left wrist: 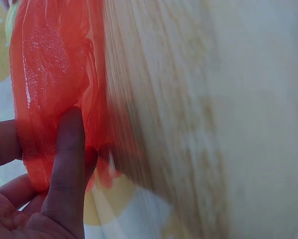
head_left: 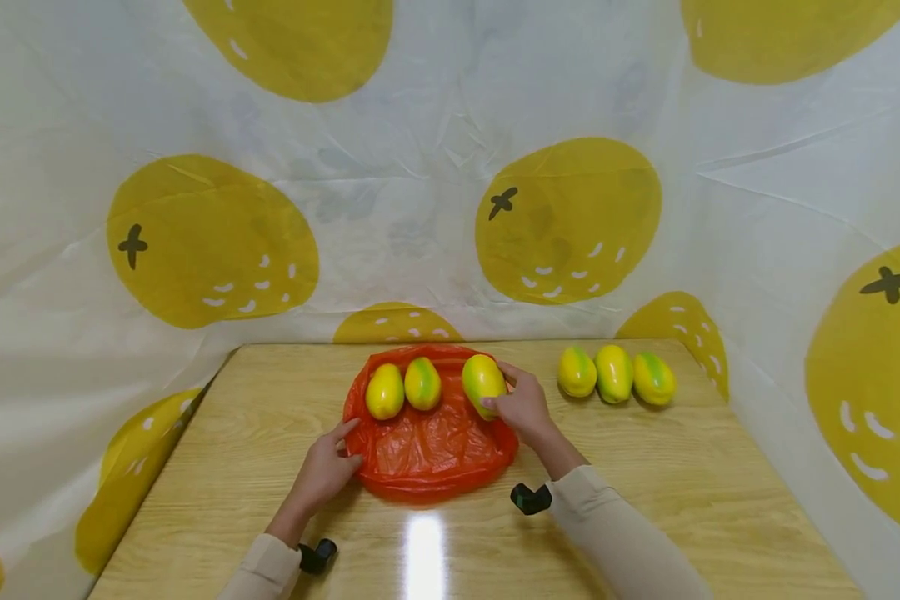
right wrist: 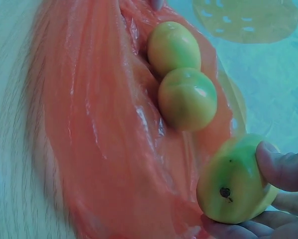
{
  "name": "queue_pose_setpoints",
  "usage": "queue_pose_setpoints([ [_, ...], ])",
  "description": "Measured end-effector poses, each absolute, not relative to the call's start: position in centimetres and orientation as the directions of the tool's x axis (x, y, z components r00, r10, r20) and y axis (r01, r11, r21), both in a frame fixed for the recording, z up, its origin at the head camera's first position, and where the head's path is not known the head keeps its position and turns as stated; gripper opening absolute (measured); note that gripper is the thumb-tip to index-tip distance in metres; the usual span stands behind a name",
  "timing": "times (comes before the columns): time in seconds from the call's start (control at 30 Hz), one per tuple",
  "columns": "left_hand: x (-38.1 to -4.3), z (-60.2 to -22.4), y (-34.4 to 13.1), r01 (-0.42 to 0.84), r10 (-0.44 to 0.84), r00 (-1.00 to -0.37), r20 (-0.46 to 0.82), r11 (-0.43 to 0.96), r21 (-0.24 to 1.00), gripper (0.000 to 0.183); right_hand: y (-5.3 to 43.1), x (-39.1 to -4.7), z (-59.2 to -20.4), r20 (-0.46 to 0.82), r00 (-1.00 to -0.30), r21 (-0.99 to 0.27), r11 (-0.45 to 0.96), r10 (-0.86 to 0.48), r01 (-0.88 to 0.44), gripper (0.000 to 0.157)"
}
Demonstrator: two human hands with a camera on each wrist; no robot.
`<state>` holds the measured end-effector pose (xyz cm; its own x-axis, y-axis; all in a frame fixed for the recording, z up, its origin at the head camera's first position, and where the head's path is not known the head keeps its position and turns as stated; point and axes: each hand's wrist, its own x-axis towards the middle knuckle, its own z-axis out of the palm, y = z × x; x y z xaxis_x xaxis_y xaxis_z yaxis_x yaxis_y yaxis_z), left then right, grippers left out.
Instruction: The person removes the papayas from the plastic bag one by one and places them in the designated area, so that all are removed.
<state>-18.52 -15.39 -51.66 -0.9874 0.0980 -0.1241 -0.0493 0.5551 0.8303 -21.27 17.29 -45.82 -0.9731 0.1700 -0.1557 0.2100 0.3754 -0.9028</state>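
Note:
A red plastic bag (head_left: 435,454) lies spread wide in the middle of the table, its rim folded round. Two yellow-green mangoes, one left (head_left: 385,392) and one right (head_left: 423,384), rest side by side in its far left part. My right hand (head_left: 527,407) holds another mango (head_left: 485,385) over the bag's right side, thumb on one side and fingers beneath, as the right wrist view shows. At the bag's left edge is my left hand (head_left: 325,468); in the left wrist view its thumb (left wrist: 69,154) and fingers lie on either side of the red plastic.
Three more mangoes stand in a row at the back right of the wooden table (head_left: 682,483): one left (head_left: 577,372), one middle (head_left: 613,374), one right (head_left: 653,379). A white cloth (head_left: 405,217) with yellow fruit prints hangs behind and at both sides.

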Motion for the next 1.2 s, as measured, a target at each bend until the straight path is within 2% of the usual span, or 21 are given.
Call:
queue_pose_setpoints([
  [1.2,-18.9,-52.0,-15.9,-0.048,0.094,-0.989,-0.116,0.538,0.842,0.069,22.9,-17.1,-44.5,-0.119,-0.988,-0.904,0.401,0.101,0.149,0.079],
])
